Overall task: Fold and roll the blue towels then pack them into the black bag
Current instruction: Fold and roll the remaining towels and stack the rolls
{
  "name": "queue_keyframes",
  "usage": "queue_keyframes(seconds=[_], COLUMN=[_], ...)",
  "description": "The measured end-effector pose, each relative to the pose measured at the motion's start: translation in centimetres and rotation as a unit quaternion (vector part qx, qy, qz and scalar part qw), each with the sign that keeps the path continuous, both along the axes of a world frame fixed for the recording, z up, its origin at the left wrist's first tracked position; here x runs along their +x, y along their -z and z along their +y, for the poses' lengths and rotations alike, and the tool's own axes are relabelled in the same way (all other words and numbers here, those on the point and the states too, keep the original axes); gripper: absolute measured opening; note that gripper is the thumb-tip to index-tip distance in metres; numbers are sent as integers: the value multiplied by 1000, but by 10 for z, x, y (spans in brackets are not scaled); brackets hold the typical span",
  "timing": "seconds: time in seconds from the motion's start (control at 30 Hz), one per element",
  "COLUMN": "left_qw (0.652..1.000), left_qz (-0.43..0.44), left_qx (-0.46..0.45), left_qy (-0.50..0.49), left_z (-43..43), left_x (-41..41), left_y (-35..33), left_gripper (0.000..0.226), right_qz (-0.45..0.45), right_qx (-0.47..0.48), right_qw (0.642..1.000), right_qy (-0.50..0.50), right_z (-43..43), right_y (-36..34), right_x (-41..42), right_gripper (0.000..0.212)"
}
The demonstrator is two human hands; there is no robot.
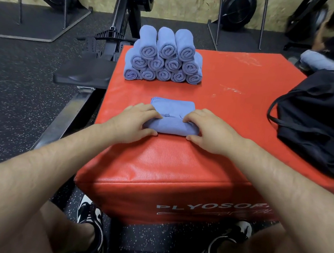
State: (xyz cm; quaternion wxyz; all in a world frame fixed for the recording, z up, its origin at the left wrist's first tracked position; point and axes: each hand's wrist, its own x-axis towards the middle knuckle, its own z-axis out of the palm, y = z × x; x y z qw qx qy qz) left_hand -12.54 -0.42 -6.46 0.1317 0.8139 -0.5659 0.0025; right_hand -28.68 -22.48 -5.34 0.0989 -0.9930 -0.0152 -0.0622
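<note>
Our left hand (136, 119) and right hand (208, 128) grip the half-rolled blue towel (172, 108) on the red box (178, 167). Behind it sits a pile of rolled towels (164, 59).

Cloth, vinyl, rubber

The blue towel (171, 124) and the rolled towels (164, 55) are made of soft matt cloth. The red box (178, 167) is covered in glossy, grained vinyl. The black bag (313, 127) is made of matt fabric, the floor (23, 93) of speckled rubber

Both hands, left hand (137, 121) and right hand (208, 130), grip a half-rolled blue towel (172, 117) on the red box (178, 167).
</note>
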Motion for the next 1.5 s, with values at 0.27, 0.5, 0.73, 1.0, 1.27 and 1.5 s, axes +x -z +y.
queue_keyframes(seconds=[0.27, 0.5, 0.73, 1.0, 1.27, 1.5], left_qw=[985, 996, 995, 1000, 990, 995], left_qz=[162, 54, -96, -14, 134, 46], left_qx=[53, -72, -38, 12, -37, -90], left_qy=[-6, 3, 13, -18, -10, -23], left_z=[-2, -4, -5, -14, -20, -32], left_x=[-2, -6, 0, 11, 16, 22], left_y=[-9, -6, -3, 3, -1, -1], left_gripper=[43, 23, 53, 65, 67, 39], right_qz=[110, 7, -56, -10, 48, -69], right_qx=[182, 121, 19, 69, 171, 158], right_qw=[975, 992, 998, 997, 980, 983], right_qy=[58, 36, 6, 39, 89, 66], right_z=[0, -5, 1, -10, -18, -22], right_y=[-24, -10, -9, 1, -9, -3], right_x=[-4, 3, 3, 11, 18, 31], right_gripper=[23, 24, 18, 47, 24, 21])
